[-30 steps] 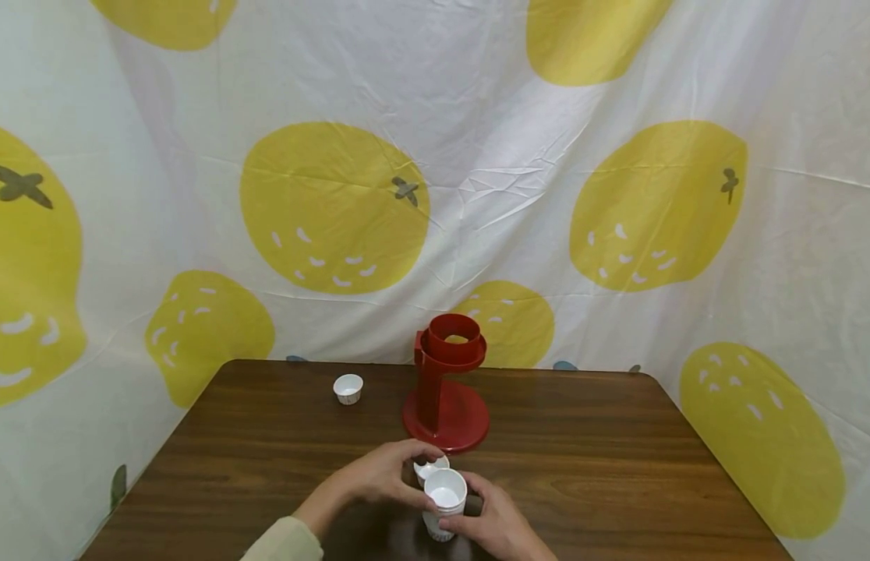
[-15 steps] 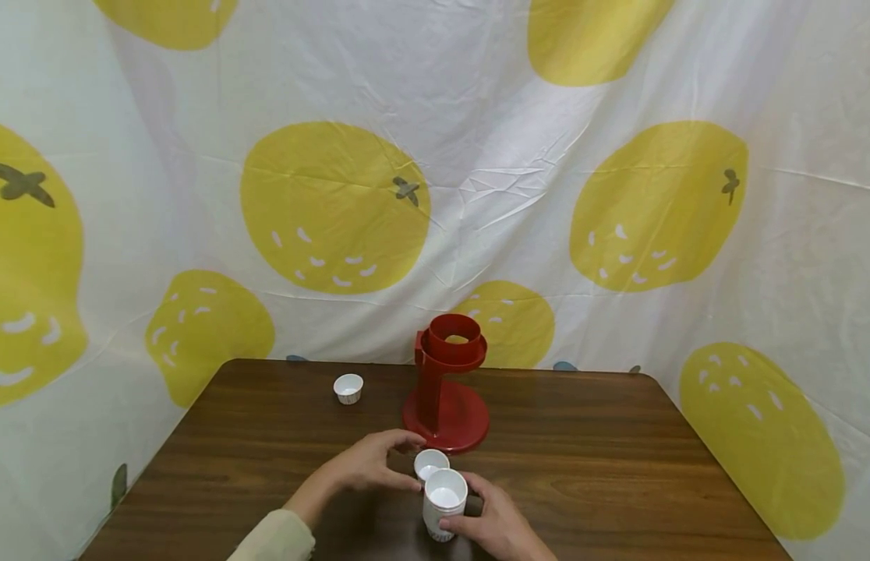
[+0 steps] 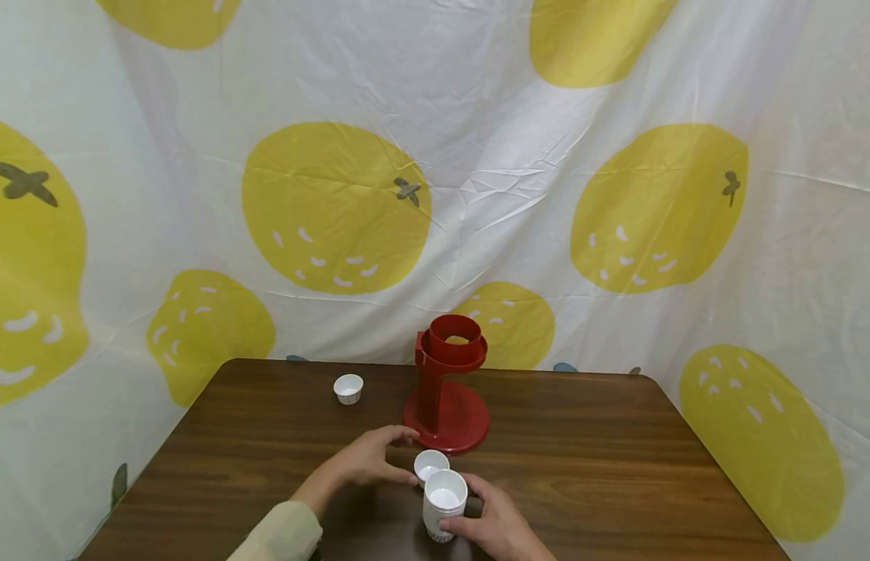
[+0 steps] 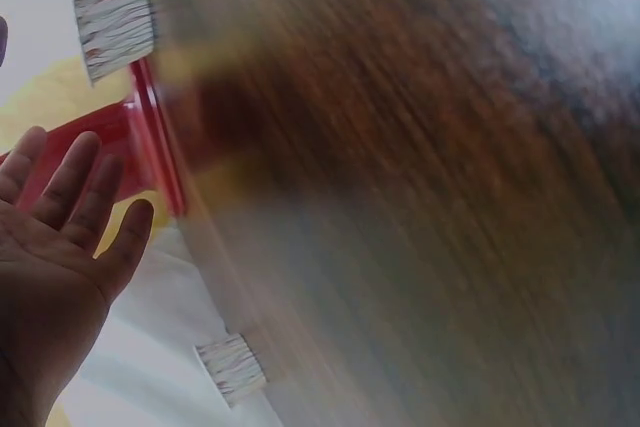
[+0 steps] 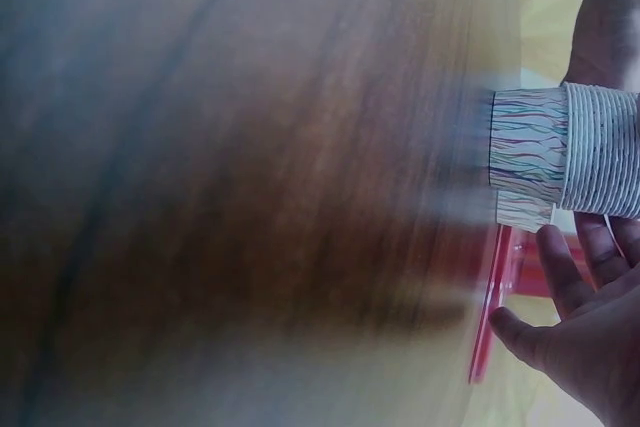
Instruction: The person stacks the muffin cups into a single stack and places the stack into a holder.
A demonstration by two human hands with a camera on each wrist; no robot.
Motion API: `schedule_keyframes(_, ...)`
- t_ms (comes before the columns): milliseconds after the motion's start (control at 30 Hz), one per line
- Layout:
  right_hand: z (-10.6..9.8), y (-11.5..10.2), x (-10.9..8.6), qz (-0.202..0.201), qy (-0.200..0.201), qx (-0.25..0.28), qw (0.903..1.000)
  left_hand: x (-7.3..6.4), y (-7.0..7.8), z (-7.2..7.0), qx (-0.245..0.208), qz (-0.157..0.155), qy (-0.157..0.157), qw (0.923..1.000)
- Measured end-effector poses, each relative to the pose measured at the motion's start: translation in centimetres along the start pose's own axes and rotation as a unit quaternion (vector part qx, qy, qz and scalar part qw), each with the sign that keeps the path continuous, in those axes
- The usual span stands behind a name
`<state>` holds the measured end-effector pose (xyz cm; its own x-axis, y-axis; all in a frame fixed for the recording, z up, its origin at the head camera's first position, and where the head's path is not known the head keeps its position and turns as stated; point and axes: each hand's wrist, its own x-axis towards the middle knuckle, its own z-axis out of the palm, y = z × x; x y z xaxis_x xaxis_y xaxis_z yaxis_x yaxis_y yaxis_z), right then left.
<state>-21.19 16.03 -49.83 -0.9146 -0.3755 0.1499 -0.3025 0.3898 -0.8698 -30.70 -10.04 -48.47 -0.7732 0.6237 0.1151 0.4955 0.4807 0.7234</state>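
Observation:
My right hand (image 3: 501, 523) grips a tall stack of white paper baking cups (image 3: 434, 516) near the table's front, thumb on the near side. In the right wrist view, the stack (image 5: 602, 152) shows many rims and squiggly coloured lines, with fingers of the right hand (image 5: 590, 342) reaching behind it. Just beyond the stack stands a single baking cup (image 3: 431, 466). To its left my left hand (image 3: 368, 460) has thumb and fingers spread, holding nothing; whether the thumb tip touches the cup I cannot tell. The left wrist view shows the left hand (image 4: 55, 257) with its palm visible.
A red stand (image 3: 454, 417) with a round base and a ring on top stands behind the single cup. Another baking cup (image 3: 348, 389) sits at the back left of the wooden table (image 3: 582, 467). A lemon-print cloth (image 3: 491, 156) hangs behind.
My left hand has moved away from the cups to the left, its fingers spreading, so that the single cup is uncovered. The right hand keeps its grip on the stack in the same place.

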Motion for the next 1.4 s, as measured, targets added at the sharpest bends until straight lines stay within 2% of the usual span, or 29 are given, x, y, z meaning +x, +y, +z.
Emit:
schedule_keyframes(433,0.0,0.1,0.1,0.021,-0.009,0.014,0.9996,1.0,-1.2,1.6,0.034,-0.019,0.004,0.9992)
schedule_keyframes(967,-0.1,0.0,0.0,0.017,-0.011,0.015,0.9997,1.9,-1.3,2.6,0.049,0.008,-0.004,0.9988)
schedule_keyframes(1200,-0.2,0.0,0.0,0.013,-0.009,0.015,0.9998,2.1,-1.2,2.8,0.077,-0.007,-0.003,0.9970)
schedule_keyframes(1400,-0.2,0.0,0.1,0.026,-0.014,0.021,0.9993,2.2,-1.0,2.8,0.080,-0.017,0.000,0.9967)
